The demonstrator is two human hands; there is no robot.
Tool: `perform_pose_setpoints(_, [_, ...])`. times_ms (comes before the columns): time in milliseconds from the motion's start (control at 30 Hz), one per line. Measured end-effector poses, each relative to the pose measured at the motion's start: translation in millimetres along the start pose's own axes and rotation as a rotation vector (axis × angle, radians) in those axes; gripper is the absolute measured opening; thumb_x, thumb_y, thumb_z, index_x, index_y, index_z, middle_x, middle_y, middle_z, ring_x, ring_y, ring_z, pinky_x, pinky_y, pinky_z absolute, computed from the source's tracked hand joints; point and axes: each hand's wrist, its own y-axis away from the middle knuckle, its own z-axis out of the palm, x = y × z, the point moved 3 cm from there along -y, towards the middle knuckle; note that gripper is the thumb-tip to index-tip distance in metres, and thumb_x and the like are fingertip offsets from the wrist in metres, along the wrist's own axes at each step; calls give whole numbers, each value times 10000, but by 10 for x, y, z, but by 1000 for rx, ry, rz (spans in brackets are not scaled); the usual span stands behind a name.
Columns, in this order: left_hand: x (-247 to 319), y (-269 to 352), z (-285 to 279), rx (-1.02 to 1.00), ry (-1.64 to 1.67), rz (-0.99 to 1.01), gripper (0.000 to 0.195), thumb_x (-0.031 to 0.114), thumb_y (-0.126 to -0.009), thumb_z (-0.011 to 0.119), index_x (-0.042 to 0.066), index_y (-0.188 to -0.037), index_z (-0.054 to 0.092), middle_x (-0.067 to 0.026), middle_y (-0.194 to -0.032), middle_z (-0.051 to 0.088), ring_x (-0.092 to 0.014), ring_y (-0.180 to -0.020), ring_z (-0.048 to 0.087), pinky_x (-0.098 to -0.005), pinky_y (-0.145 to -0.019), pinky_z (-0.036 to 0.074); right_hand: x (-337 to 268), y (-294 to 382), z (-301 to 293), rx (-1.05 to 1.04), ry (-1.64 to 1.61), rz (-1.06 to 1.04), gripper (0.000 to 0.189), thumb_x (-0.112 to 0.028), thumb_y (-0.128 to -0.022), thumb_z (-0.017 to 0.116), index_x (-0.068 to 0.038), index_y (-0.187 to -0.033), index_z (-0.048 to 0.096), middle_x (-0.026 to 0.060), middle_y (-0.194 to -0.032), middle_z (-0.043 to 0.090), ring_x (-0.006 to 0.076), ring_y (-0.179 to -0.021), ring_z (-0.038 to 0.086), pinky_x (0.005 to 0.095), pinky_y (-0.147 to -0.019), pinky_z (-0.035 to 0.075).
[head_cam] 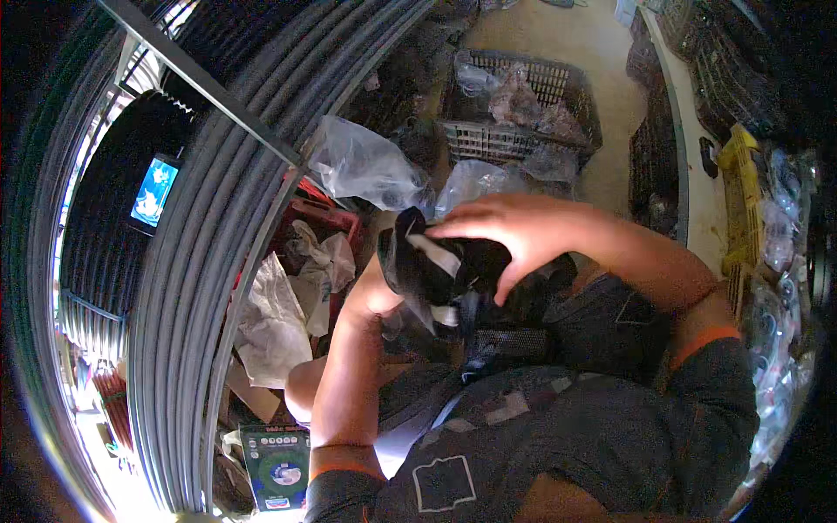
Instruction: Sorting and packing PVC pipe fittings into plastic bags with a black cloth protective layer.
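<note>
A soft black item (pixel 418 265) with white strips is held up in front of my lap; its exact kind is unclear through the blur. My left hand (pixel 378 291) grips it from the left side, and most of those fingers are hidden behind it. From the right, my right hand (pixel 507 229) arches over the item, with fingertips at its upper edge and the thumb hanging lower down. Dark material fills the gap between that thumb and the fingers. Just beyond the hands lie clear plastic bags (pixel 369 167).
A dark plastic crate (pixel 490 140) holding plastic-wrapped items stands ahead. On the left rise coiled black pipes (pixel 189 261) behind a metal frame bar (pixel 209 85), with a lit phone (pixel 155 193) among them. A red crate (pixel 333 219) and a printed box (pixel 274 467) sit low left; a yellow crate (pixel 742 196) stands right.
</note>
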Motion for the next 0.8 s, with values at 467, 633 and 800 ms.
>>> perform_pose_setpoints(467, [-570,34,387,761,238,52,431,127,-945,598,-71,-1301,457,-121,-1117,642,-189,-964,628,-309,-854,517,49,14,945,515,455,330,633,-199,-741,724,16,-1293,503,211,-1062,618,398,-930,613,483,-832,502])
perform_pose_setpoints(633, [-702,84,569,756,240,96,466,102,-983,563,19,-1400,371,-86,-1147,626,-183,-1017,609,-314,-896,508,288,24,1094,387,-714,697,479,-303,-913,617,-2,-1277,543,192,-1175,641,304,-996,651,441,-904,502])
perform_pose_setpoints(800, [-416,61,423,504,120,156,505,157,-1006,570,18,-1430,334,-88,-1200,618,-169,-1053,603,-303,-904,502,292,88,696,273,-439,439,704,-252,-701,907,-46,-1293,587,99,-1255,650,241,-1118,617,415,-1014,466])
